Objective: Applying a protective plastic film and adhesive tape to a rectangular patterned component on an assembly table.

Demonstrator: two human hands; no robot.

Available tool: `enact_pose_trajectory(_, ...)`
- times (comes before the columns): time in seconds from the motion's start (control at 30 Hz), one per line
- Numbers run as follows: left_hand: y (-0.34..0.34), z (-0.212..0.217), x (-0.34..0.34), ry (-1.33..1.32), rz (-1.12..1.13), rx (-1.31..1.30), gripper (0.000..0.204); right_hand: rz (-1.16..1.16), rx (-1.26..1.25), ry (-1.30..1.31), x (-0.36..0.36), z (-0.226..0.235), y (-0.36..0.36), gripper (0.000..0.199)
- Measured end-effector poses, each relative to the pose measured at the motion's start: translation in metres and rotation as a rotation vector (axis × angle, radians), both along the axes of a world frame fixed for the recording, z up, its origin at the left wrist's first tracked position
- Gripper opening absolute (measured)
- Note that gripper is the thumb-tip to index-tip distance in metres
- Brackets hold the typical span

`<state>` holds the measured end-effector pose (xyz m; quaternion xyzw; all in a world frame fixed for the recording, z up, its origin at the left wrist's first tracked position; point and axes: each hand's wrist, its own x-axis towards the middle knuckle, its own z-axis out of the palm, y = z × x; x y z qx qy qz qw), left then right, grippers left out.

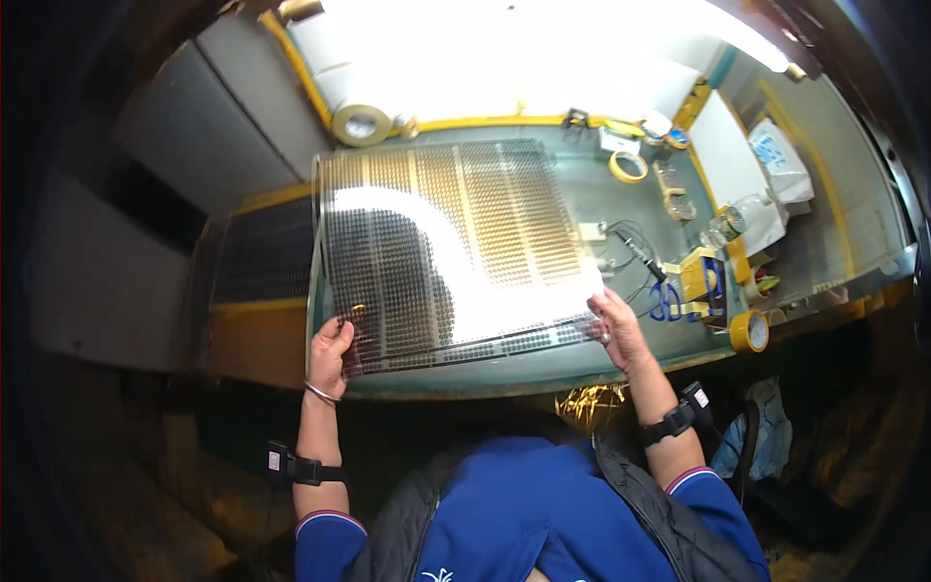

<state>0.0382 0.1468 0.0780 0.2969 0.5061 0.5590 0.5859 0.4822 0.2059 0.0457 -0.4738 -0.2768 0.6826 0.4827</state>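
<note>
A large, thin, glossy clear sheet (388, 276) with dense rows of small dark marks spans the bench in front of me. Its surface throws back a broad white glare, which hides part of the pattern. My left hand (331, 351) pinches the near left corner, thumb on top. At the near right corner, my right hand (619, 330) is closed on the sheet's edge. The near edge looks slightly raised from the green bench top (504, 373); whether the far part rests on something is hard to tell.
A wide tape roll (361, 125) stands at the back left. To the right are a yellow tape ring (628, 167), clear bottle (723, 227), black pen-like tool (651, 265) with a cable, blue-handled scissors (663, 303) and yellow tape roll (749, 332). A dark patterned panel (260, 254) lies left.
</note>
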Motion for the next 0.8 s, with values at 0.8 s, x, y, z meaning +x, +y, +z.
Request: enact_pose_trajectory(0.8,-0.061,0.114,0.026,0.057,-0.032,-0.017,0.021,0.193,0.049,0.037,0.015,0.078,-0.037,0.050)
